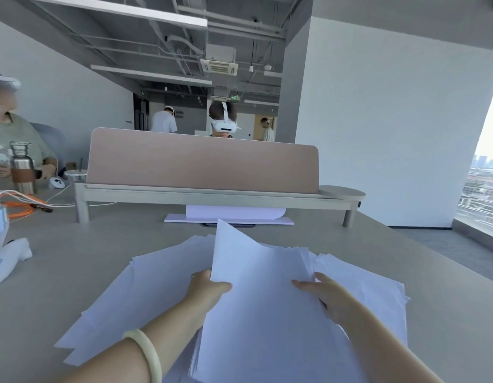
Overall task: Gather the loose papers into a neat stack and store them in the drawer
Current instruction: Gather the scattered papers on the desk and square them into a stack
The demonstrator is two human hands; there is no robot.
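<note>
Many white loose papers (146,288) lie fanned out over the grey desk (405,272) in front of me. A thicker bundle of sheets (262,272) is lifted at its far end and tilts up toward me. My left hand (209,286) grips the bundle's left edge, thumb on top. My right hand (325,297) lies on the bundle's right side, fingers spread and curled around its edge. More sheets (378,294) stick out to the right under it. No drawer is in view.
A beige divider panel (201,164) on a raised shelf crosses the back of the desk, with a white stand (228,218) below it. At the left are a steel bottle (21,170), cables (21,205), a white cloth (10,258) and a seated person. Other people stand behind.
</note>
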